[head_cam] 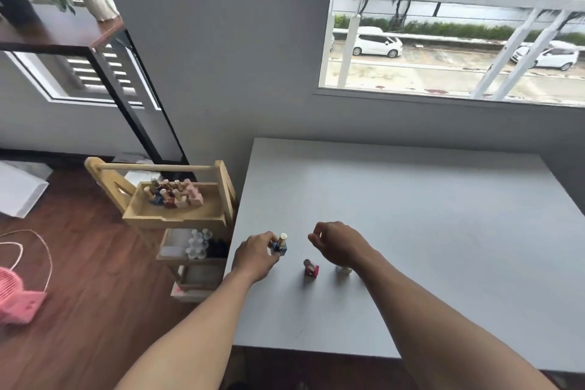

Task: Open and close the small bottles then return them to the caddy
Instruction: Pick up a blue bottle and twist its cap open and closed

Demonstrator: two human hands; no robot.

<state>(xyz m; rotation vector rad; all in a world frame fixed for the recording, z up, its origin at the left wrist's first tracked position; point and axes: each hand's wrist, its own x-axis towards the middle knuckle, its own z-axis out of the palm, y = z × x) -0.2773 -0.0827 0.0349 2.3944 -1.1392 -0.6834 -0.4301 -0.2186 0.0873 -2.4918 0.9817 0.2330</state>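
My left hand [254,255] grips a small blue bottle [280,246] with a gold cap, holding it upright over the left part of the white table [411,231]. To its right, my right hand [338,245] hovers with its fingers curled and nothing in them. A small pink bottle [311,269] stands on the table between my hands. My right wrist partly hides a pale bottle [343,270] behind it. The wooden caddy [177,199] stands left of the table, with several more small bottles [173,195] on its top tray.
The caddy's lower shelf holds clear and dark little jars [199,244]. A pink fan [15,298] lies on the wooden floor at the left. A black-framed shelf [126,95] stands against the grey wall. A window [459,25] is above the table.
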